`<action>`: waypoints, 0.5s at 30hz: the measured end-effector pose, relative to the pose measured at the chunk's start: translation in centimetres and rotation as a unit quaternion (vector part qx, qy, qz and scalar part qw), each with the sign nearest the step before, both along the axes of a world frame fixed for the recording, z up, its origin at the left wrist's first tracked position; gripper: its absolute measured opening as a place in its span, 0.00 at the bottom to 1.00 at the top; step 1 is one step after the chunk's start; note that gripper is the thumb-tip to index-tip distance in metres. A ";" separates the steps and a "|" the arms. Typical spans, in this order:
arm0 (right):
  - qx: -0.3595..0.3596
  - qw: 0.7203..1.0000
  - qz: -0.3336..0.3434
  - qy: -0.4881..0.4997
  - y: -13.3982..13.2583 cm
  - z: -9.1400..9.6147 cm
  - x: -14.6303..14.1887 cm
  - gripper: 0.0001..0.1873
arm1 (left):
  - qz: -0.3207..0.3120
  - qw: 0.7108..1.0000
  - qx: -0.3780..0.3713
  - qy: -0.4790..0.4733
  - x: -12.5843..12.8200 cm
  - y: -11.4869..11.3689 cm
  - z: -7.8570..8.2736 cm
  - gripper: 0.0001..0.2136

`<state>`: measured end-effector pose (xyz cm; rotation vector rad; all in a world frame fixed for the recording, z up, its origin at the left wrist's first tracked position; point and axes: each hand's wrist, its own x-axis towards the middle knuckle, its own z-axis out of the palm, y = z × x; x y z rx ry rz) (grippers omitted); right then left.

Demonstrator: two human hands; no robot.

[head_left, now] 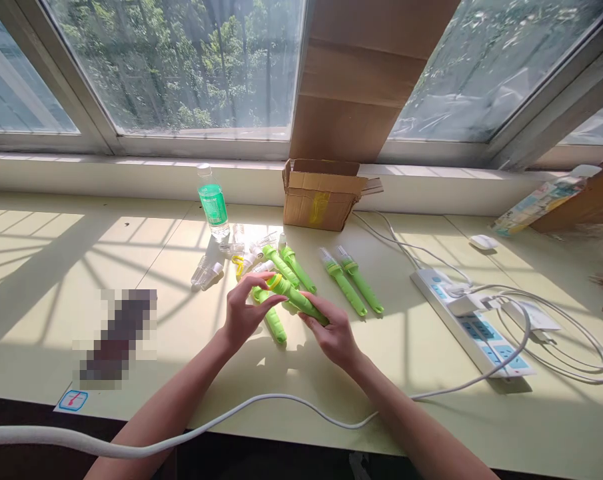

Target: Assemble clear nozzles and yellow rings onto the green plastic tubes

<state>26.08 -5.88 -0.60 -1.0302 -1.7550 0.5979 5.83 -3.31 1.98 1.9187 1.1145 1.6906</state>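
Note:
My right hand (335, 328) is wrapped round the lower part of a green ribbed plastic handle (300, 299). At its upper end sits a yellow ring (274, 281), pinched between the thumb and forefinger of my left hand (244, 307). Just beneath lies another green handle (275, 325) on the table. Behind my hands are two more green handles, one a lying handle (301, 272), close to clear plastic caps (208, 273) and a loose yellow ring (238, 265). To the right, a green handle with a clear tip (345, 287) lies beside a similar one (364, 283).
A bottle with a green label (214, 203) and an open cardboard box (321, 200) stand near the window. On the right lies a white power strip (474, 327) with plugs and coiled cables. One white cable (281, 397) crosses over my forearms. A pixelated dark object (124, 337) is at left.

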 end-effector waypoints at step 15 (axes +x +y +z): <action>-0.003 1.000 -0.022 0.022 -0.1 -0.5 -0.3 0.20 | 0.013 1.000 0.016 -0.001 0.6 -0.3 -0.2 0.10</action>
